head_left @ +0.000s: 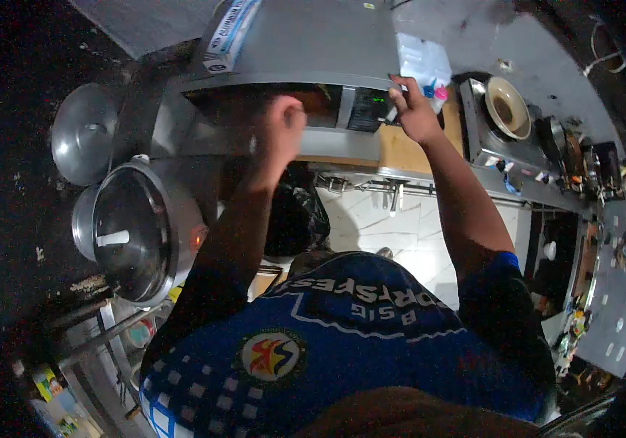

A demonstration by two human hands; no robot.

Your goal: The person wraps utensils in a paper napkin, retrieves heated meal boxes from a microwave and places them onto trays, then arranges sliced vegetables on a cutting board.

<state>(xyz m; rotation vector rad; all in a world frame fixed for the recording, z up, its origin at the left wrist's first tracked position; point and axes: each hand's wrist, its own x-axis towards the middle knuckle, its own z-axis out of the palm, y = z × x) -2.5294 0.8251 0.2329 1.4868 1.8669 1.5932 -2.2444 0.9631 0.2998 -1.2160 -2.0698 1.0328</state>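
Observation:
A silver microwave point(306, 44) with a dark window and a green lit display point(377, 100) stands in front of me. My left hand point(285, 128) is before its dark front, smeared by motion. The fingers look curled, but I cannot make out whether they hold anything. My right hand point(417, 117) is at the microwave's right front corner, beside the control panel. Its fingers are partly stretched and apart, with nothing visible in them; whether they touch the microwave is unclear.
An aluminum foil box point(231, 35) lies on top of the microwave. At right, a pan point(507, 108) sits on a gas stove point(479, 139), near a pink-capped bottle point(439, 96). A large lidded pot point(138, 233) stands at left. Below is a black bag point(298, 215).

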